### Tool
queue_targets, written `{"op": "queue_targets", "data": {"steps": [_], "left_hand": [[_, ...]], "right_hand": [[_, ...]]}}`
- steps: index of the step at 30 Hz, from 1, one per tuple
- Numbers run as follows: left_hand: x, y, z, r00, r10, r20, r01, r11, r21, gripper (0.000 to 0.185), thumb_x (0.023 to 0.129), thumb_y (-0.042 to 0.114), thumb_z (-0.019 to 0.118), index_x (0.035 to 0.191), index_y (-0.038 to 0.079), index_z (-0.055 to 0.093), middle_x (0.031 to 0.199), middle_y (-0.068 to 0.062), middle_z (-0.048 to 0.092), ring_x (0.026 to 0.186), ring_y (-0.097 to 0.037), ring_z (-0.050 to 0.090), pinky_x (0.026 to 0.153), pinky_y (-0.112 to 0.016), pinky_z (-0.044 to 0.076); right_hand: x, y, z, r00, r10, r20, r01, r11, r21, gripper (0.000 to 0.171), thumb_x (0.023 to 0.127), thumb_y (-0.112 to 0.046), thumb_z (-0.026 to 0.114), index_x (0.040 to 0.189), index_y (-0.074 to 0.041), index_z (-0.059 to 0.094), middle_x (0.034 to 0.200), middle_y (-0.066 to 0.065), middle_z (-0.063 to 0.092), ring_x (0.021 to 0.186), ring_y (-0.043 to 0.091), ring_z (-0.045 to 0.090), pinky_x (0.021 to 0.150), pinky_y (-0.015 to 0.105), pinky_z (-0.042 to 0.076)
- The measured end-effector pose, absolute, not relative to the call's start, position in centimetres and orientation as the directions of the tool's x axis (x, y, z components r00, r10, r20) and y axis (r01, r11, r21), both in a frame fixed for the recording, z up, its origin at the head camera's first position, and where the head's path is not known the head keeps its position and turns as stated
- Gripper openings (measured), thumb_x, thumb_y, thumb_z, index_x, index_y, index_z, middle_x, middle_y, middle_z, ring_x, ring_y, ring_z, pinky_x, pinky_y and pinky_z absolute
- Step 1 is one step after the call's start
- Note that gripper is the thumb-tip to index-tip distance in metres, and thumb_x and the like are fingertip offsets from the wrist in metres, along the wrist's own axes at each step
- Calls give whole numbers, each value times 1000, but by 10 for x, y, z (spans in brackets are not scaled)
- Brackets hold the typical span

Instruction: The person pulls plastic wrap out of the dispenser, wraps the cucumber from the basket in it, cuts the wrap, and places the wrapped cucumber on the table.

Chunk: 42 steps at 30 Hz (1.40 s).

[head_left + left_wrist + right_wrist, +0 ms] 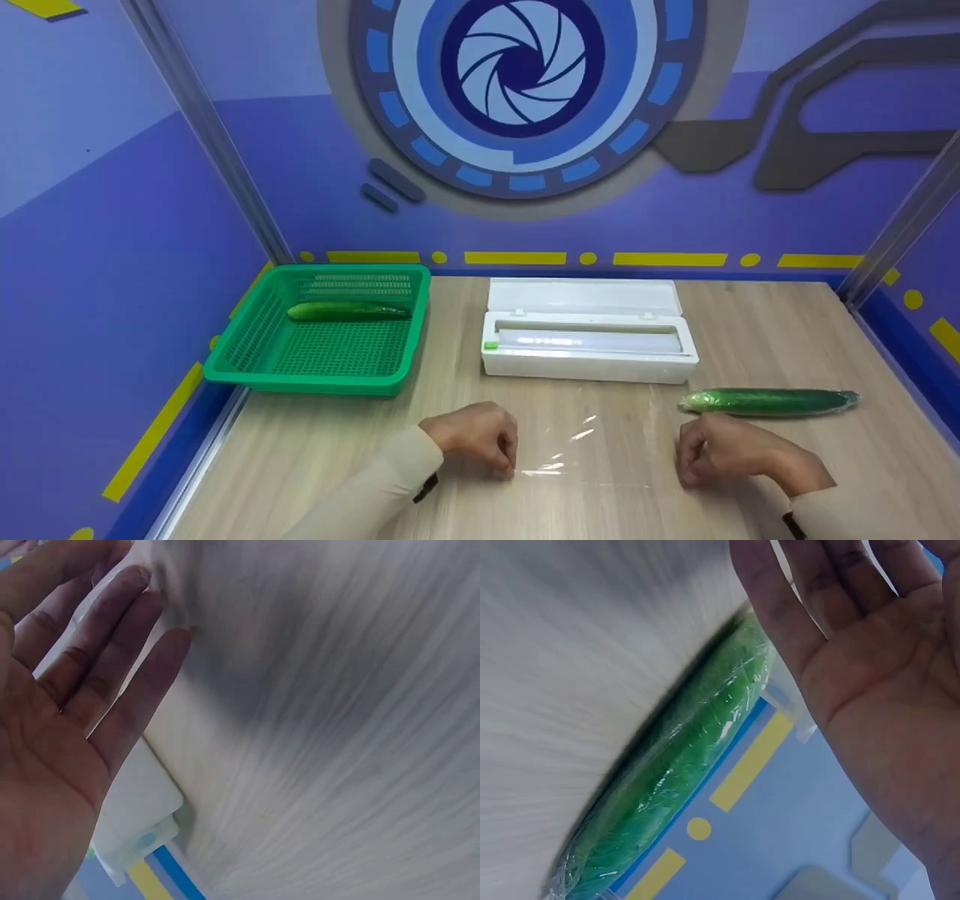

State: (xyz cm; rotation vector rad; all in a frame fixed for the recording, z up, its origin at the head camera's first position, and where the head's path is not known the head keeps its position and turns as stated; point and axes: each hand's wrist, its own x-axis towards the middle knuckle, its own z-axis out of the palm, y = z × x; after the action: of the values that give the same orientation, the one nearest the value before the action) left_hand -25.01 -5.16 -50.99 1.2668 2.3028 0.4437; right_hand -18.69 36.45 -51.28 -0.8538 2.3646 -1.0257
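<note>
A sheet of clear cling film [581,442] stretches over the table toward the person from a white dispenser box [592,369]. At the sheet's near left corner, the left hand [480,437] pinches the film between thumb and fingers. The right hand [724,452] pinches the near right side, just below a film-wrapped cucumber [772,402]. In the right wrist view, the wrapped cucumber [667,757] lies beside the palm; that hand's fingertips are cut off. The left wrist view shows the left palm [60,742], with the thumb's grip largely out of frame.
A green basket [322,385] at the back left holds an unwrapped cucumber [345,310]. The dispenser's lid [585,295] stands raised behind a film roll [589,341]. Panelled walls enclose the wooden table [442,510] at the back and sides.
</note>
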Motion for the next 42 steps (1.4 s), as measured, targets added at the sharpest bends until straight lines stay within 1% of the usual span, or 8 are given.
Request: {"op": "queue_targets", "data": {"steps": [3,6,11,18,24,32,37,42], "left_hand": [[-249,-52,-515,-499,835,-234,678,544,495,10,89,18,88,82,13,84,77,20,60,69,5,50,64,-12,42],[-247,-53,-519,-535,816,-216,638,559,530,15,90,22,87,80,12,85,75,20,61,65,3,47,62,-14,41],[-247,-56,-522,-574,794,-198,582,566,584,16,91,25,85,80,13,86,73,23,65,64,5,49,61,-14,42],[-247,-59,-520,-589,784,-198,546,566,618,14,97,28,79,94,16,84,76,19,73,70,6,60,70,-16,48],[-242,-56,-525,-657,731,-185,509,611,606,5,97,21,79,93,18,76,70,15,71,65,6,61,70,-18,46],[-238,-53,-533,-666,745,-47,658,616,433,24,79,33,95,93,22,79,68,21,57,65,5,49,66,-17,39],[-237,-50,-534,-646,762,-28,702,609,370,27,77,36,96,94,23,80,70,20,55,66,3,48,64,-18,36],[-235,-50,-535,-657,754,-14,689,608,395,27,77,35,96,95,23,80,68,19,54,66,3,47,63,-17,35]], "right_hand": [[-185,363,-518,-734,-672,-97,-393,537,-746,13,85,-5,83,76,-13,79,79,-14,66,71,-2,55,63,22,48],[-182,361,-524,-742,-670,-30,-431,511,-743,25,90,-10,82,68,-11,72,74,-19,56,66,-4,47,57,20,41],[-179,360,-530,-763,-647,-9,-422,508,-751,30,89,-11,85,65,-11,68,71,-20,53,63,-5,44,54,18,38],[-177,364,-531,-764,-640,-80,-375,542,-752,13,82,-7,88,84,-16,78,82,-13,69,74,0,59,65,23,51],[-174,368,-529,-764,-645,-27,-414,521,-747,14,89,-10,85,102,-13,79,88,-9,72,77,2,62,64,25,52],[-170,370,-530,-836,-537,-108,-311,628,-714,57,91,-24,86,143,-6,67,87,-12,68,76,4,58,65,24,48],[-165,371,-543,-860,-508,-54,-337,644,-686,65,88,-26,88,144,-2,64,85,-14,62,77,3,55,65,25,46],[-160,373,-552,-871,-490,33,-385,639,-666,67,87,-32,88,141,0,65,90,-8,55,81,5,51,66,25,42]]}}
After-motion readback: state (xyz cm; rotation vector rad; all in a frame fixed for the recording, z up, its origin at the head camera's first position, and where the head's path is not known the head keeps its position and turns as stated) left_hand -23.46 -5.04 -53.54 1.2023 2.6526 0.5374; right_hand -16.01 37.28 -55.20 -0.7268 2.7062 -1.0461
